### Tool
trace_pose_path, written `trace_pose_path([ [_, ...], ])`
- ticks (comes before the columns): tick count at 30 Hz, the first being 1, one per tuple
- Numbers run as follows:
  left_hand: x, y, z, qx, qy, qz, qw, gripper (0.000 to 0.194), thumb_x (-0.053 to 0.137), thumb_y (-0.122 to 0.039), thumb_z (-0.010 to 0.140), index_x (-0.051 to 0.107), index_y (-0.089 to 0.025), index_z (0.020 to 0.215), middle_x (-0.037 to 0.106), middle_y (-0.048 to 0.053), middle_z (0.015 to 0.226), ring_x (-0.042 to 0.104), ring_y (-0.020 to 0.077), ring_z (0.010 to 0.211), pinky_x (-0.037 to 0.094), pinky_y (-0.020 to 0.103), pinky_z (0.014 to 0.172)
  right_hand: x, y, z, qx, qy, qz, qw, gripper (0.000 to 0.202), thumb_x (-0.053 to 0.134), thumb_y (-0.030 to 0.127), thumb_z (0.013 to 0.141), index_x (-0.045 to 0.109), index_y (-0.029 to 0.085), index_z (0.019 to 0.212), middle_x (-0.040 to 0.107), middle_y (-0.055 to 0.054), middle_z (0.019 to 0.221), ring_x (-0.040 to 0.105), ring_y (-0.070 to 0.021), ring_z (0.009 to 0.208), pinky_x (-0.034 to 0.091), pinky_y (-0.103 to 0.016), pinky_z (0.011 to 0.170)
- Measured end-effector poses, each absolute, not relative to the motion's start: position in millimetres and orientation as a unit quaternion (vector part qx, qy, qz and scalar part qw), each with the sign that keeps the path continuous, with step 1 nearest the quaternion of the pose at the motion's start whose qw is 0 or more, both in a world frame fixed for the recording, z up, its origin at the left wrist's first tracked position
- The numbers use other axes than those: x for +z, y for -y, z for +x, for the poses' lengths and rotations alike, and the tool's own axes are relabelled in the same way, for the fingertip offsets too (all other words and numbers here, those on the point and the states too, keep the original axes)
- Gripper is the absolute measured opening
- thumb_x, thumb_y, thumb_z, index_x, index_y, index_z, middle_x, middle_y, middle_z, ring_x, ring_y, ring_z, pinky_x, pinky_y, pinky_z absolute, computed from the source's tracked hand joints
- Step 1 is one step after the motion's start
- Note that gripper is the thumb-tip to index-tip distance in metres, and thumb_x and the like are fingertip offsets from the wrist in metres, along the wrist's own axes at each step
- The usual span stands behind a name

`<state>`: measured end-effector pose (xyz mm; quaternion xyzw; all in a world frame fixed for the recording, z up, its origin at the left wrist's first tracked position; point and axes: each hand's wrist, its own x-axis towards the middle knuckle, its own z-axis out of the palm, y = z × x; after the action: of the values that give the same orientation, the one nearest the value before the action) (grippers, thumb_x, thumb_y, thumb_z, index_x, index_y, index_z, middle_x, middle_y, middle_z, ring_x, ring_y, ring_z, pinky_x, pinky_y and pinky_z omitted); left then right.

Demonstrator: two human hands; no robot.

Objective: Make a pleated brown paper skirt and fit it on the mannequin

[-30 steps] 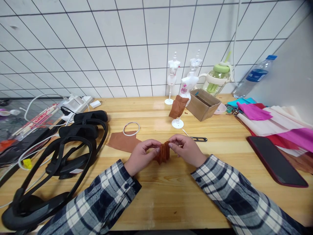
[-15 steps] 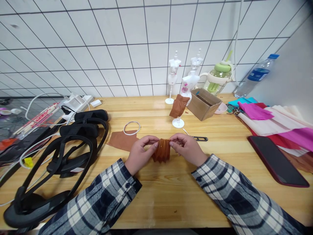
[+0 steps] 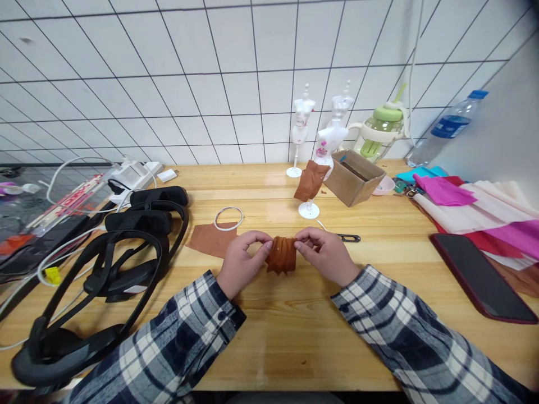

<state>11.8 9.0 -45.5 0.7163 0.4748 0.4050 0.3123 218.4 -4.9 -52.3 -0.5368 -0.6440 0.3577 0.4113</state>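
Observation:
A small pleated piece of brown fabric hangs between my hands, gathered along its top edge. My left hand pinches its upper left corner between thumb and fingers. At the upper right corner my right hand pinches the same fabric. Behind my left hand a flat brown fabric piece lies on the table, with a white ring resting partly on it. Just beyond my right hand is a small dark tool with a slot in it.
White mini dress forms stand at the back, one draped with brown cloth. Near them are a cardboard box, a green-lidded cup and a bottle. Coloured fabrics and a phone lie right; black headsets left.
My hands have drawn slightly apart, and the pleated fabric between them is spread a little wider. The whole view has shifted slightly.

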Motion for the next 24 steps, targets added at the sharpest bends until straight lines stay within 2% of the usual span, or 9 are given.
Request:
trace_pose_path([
  [11,-52.9,-14.4,9.3,0.398,-0.472,0.715,0.328,0.016,0.06,-0.032,0.086,0.066,-0.017,0.083,0.069,0.004,0.083,0.063,0.0181,0.079,0.047,0.029,0.078,-53.3,3.3,219.5,0.319,0.658,-0.545,0.409,0.012,0.062,0.031,0.079,0.067,0.02,0.082,0.066,-0.001,0.067,0.056,-0.0131,0.057,0.045,-0.026,0.054],
  [19,-52.3,-10.3,9.8,0.405,-0.463,0.705,0.353,0.017,0.062,-0.034,0.085,0.066,-0.017,0.084,0.07,0.004,0.083,0.063,0.0176,0.08,0.048,0.029,0.079,-56.7,1.6,220.1,0.344,0.648,-0.544,0.407,0.014,0.061,0.032,0.08,0.067,0.02,0.085,0.067,-0.002,0.07,0.059,-0.0139,0.059,0.047,-0.026,0.055],
  [21,-53.3,-11.1,9.5,0.41,-0.462,0.688,0.381,0.019,0.062,-0.036,0.086,0.066,-0.017,0.085,0.07,0.004,0.084,0.064,0.0177,0.081,0.049,0.029,0.079,-56.6,2.2,219.8,0.34,0.651,-0.544,0.407,0.014,0.062,0.032,0.08,0.067,0.02,0.084,0.068,-0.002,0.071,0.06,-0.0145,0.061,0.048,-0.026,0.056],
  [24,-54.4,-11.9,8.2,0.419,-0.422,0.649,0.474,0.029,0.059,-0.042,0.087,0.065,-0.016,0.097,0.07,0.007,0.09,0.066,0.019,0.086,0.051,0.03,0.079,-54.4,3.7,219.3,0.305,0.659,-0.547,0.417,0.012,0.061,0.029,0.081,0.068,0.02,0.083,0.07,-0.003,0.074,0.063,-0.0154,0.065,0.05,-0.027,0.059],
])
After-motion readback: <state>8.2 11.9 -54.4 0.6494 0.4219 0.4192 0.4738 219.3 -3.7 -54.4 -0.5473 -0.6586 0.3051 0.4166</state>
